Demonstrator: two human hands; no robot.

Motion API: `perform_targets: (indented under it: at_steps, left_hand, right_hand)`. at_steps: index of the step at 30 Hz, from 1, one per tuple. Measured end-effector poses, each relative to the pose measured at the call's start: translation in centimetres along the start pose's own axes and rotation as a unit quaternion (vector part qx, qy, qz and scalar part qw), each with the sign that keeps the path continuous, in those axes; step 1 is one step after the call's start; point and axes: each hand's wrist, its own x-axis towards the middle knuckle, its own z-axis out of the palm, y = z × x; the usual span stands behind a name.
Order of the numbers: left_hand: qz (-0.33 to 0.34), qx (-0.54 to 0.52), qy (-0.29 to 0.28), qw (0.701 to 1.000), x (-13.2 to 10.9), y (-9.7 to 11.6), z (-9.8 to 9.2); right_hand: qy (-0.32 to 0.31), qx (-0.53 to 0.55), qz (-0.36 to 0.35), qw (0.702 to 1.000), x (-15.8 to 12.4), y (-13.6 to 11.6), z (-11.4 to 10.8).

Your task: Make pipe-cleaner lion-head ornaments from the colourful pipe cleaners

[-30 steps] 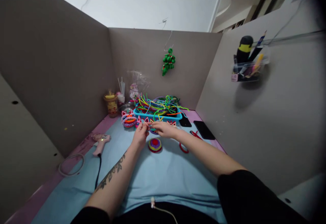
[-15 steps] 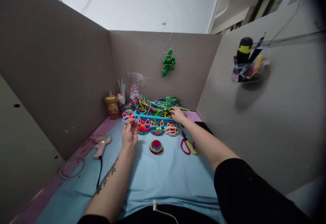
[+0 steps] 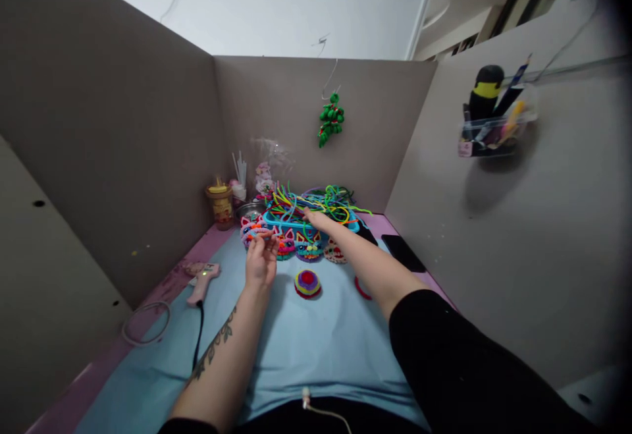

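My left hand (image 3: 261, 259) is raised in front of the leftmost animal head (image 3: 251, 226), fingers curled together; what they pinch, if anything, is too small to name. My right hand (image 3: 318, 219) reaches over the front rim of a blue basket (image 3: 352, 226), fingers stretched among loose, many-coloured pipe cleaners (image 3: 340, 197). Below it stand fuzzy eared heads: a pink one (image 3: 285, 248), a teal one (image 3: 309, 249) and a white one (image 3: 334, 251). A striped fuzzy dome (image 3: 307, 284) lies in front of them. My right forearm mostly covers a red-handled tool (image 3: 362, 288).
A pink glue gun (image 3: 203, 282) with its cord lies at left. Behind are a lidded cup (image 3: 220, 207) and a metal bowl (image 3: 251, 211). A flat black slab (image 3: 402, 253) lies at right. A pen holder (image 3: 494, 134) hangs on the right wall, a green ornament (image 3: 330, 119) at the back.
My right hand has moved left across the basket, and its forearm now covers most of the tool. My left hand stays by the heads. The view has shifted slightly.
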Motion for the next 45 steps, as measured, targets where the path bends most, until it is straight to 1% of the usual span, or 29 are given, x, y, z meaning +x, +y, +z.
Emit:
perform_targets:
  at_steps: [2,4,5,7,9,11,13,14,16,17,18,20,22,25,27,31,34,37,40,45]
  left_hand:
    - [0.003,0.009,-0.007,1.0,0.0,0.1,-0.1]
    - [0.004,0.016,-0.01,1.0,0.0,0.2,-0.1]
    - [0.003,0.015,-0.011,1.0,0.1,0.2,-0.1]
    - [-0.003,0.009,-0.014,1.0,0.1,0.3,-0.1]
    - [-0.005,0.006,-0.019,1.0,0.1,0.4,-0.1]
    - [-0.006,0.005,-0.022,1.0,0.1,0.5,0.0]
    - [-0.012,-0.003,-0.026,1.0,0.0,0.6,0.2]
    - [-0.02,-0.007,-0.03,0.999,-0.2,0.5,0.3]
    - [-0.05,-0.004,-0.047,0.998,-0.6,0.4,0.6]
    - [-0.071,0.004,-0.06,0.996,-0.8,0.2,0.7]
    - [-0.093,0.014,-0.076,0.993,-1.1,0.0,0.9]
    - [-0.129,0.032,-0.099,0.986,-1.6,-0.4,1.1]
    - [-0.147,0.037,-0.101,0.983,-1.9,-0.8,1.3]
    - [-0.156,0.025,-0.089,0.983,-1.9,-1.0,1.2]
    - [-0.159,0.016,-0.087,0.983,-1.7,-1.1,1.0]
    - [-0.17,0.017,-0.063,0.983,-1.5,-1.1,1.0]
    - [-0.183,-0.02,-0.039,0.982,-1.3,-1.0,0.8]
    - [-0.179,-0.051,-0.017,0.982,-0.9,-0.9,0.5]
    - [-0.153,-0.015,-0.008,0.988,-0.6,-1.0,0.2]
    - [-0.075,0.053,0.006,0.996,-0.3,-1.0,0.1]
  right_hand:
    - [0.002,0.068,0.025,0.997,0.9,-1.0,0.2]
    - [0.011,0.176,0.072,0.982,1.6,-2.1,0.2]
    - [0.016,0.213,0.09,0.973,1.8,-2.6,0.2]
    - [0.019,0.235,0.097,0.967,2.0,-3.5,-0.1]
    - [0.026,0.243,0.086,0.966,1.7,-4.2,-0.5]
    - [0.035,0.259,0.072,0.963,0.5,-4.5,-1.0]
    - [0.032,0.273,0.047,0.96,-1.6,-4.5,-1.6]
    - [0.019,0.286,0.023,0.958,-2.9,-4.5,-1.9]
    - [-0.04,0.355,-0.071,0.931,-5.9,-4.3,-2.3]
    - [-0.056,0.374,-0.095,0.921,-7.4,-4.3,-2.4]
    - [-0.047,0.389,-0.104,0.914,-8.8,-4.2,-2.5]
    - [0.017,0.423,-0.096,0.901,-11.4,-3.8,-2.5]
    - [0.056,0.466,-0.076,0.88,-13.6,-3.3,-2.4]
    - [0.093,0.523,-0.032,0.846,-15.9,-1.9,-2.2]
    - [0.096,0.543,-0.011,0.834,-16.9,-0.9,-2.0]
    - [0.099,0.557,-0.002,0.825,-17.8,1.0,-1.0]
    - [0.11,0.573,0.004,0.812,-18.1,2.1,-0.2]
    - [0.103,0.586,0.023,0.803,-18.4,2.8,0.2]
    - [0.094,0.591,0.034,0.8,-18.5,3.2,0.3]
    - [0.085,0.593,0.044,0.8,-18.6,3.4,0.6]
